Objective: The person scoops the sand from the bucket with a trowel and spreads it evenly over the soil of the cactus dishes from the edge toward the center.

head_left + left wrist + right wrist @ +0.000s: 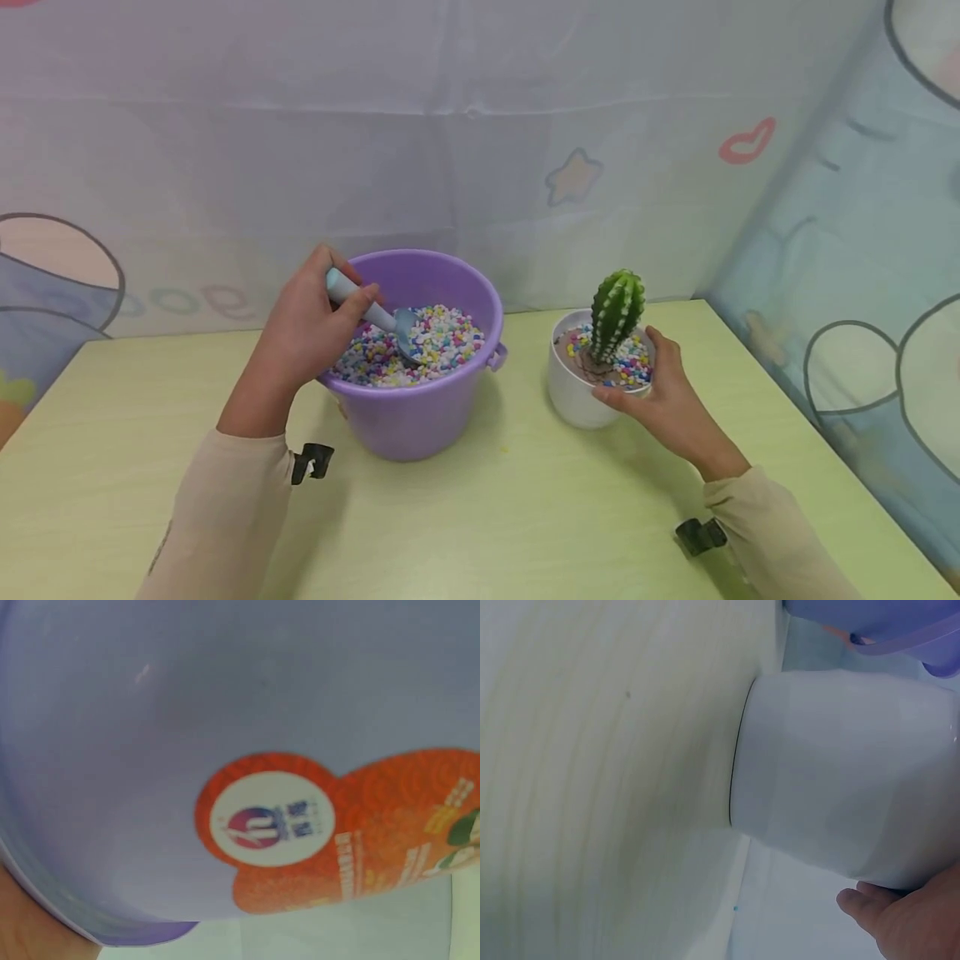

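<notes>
My left hand (311, 321) grips the blue handle of a small scoop (371, 310) over the purple bucket (416, 425). The scoop's bowl rests in the many-coloured pebbles (450, 333) inside. In the left wrist view the bucket's wall (112, 787) and its orange label (300, 832) fill the picture. My right hand (671, 408) holds the white pot (577, 400) at its right side, thumb at the near rim and fingers behind. A green cactus (617, 312) stands upright in the pot, with brown soil (570, 354) and coloured pebbles (633, 362) around its base.
Both containers stand on a light yellow-green table (465, 533), bucket to the left of the pot. Close behind them hangs a pale printed cloth (480, 167), which also covers the right side. A tiny yellow speck (504, 450) lies between them on the tabletop.
</notes>
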Available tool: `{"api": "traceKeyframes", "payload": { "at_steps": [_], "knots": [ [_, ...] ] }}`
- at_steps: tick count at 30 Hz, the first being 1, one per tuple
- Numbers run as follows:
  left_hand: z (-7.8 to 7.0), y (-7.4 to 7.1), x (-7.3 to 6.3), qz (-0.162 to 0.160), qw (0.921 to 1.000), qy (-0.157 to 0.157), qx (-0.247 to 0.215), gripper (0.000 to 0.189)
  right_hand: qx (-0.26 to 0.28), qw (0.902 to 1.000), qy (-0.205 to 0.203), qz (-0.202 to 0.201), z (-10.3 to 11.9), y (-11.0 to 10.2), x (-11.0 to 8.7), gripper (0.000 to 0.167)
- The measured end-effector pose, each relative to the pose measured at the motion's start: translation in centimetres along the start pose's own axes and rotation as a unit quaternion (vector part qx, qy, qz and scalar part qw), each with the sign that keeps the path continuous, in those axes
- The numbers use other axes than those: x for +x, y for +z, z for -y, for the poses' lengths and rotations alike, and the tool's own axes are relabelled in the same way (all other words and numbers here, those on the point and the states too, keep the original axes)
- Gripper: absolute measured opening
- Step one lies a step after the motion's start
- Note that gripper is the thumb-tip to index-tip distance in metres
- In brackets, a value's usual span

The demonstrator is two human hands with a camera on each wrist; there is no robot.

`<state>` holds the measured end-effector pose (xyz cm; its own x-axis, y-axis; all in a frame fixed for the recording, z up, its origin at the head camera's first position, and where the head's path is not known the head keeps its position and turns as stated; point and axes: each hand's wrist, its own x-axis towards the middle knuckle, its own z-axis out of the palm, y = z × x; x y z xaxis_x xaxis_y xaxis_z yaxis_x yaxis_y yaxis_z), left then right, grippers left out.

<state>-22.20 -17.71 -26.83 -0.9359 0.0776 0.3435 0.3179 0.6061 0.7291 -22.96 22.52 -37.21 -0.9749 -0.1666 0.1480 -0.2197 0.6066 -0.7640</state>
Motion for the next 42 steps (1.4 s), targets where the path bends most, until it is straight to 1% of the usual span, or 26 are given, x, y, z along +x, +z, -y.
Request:
{"api": "traceKeyframes", "payload": {
  "at_steps": [6,12,19,23,27,31,42],
  "knots": [
    [-0.16,0.54,-0.21,-0.022,0.9996,-0.017,0.005,0.023,0.000,1.0000,0.006,0.005,0.02,-0.10,-0.46,0.112],
    [-0.38,0.60,-0.24,-0.027,0.9993,-0.024,0.011,0.024,-0.003,1.0000,-0.001,0.004,0.00,-0.22,-0.41,0.112],
    [-0.37,0.49,-0.17,-0.031,0.9993,-0.011,0.019,0.023,-0.006,1.0000,-0.006,0.003,0.10,-0.31,-0.07,0.111],
    [-0.24,0.35,-0.30,-0.033,0.9993,0.005,0.019,0.023,-0.008,0.9999,-0.007,0.003,0.13,-0.26,0.05,0.111],
    [0.00,0.05,-0.58,-0.023,0.9994,0.022,0.014,0.024,-0.008,0.9999,-0.010,0.003,0.19,-0.19,0.19,0.110],
    [0.19,-0.08,-0.66,-0.011,0.9994,0.031,0.009,0.024,-0.008,0.9999,-0.011,0.002,0.20,-0.09,0.26,0.110],
    [0.29,0.25,-0.65,-0.007,0.9995,0.027,0.013,0.023,-0.016,0.9999,-0.006,0.002,0.18,-0.05,0.07,0.110]
  ]
}}
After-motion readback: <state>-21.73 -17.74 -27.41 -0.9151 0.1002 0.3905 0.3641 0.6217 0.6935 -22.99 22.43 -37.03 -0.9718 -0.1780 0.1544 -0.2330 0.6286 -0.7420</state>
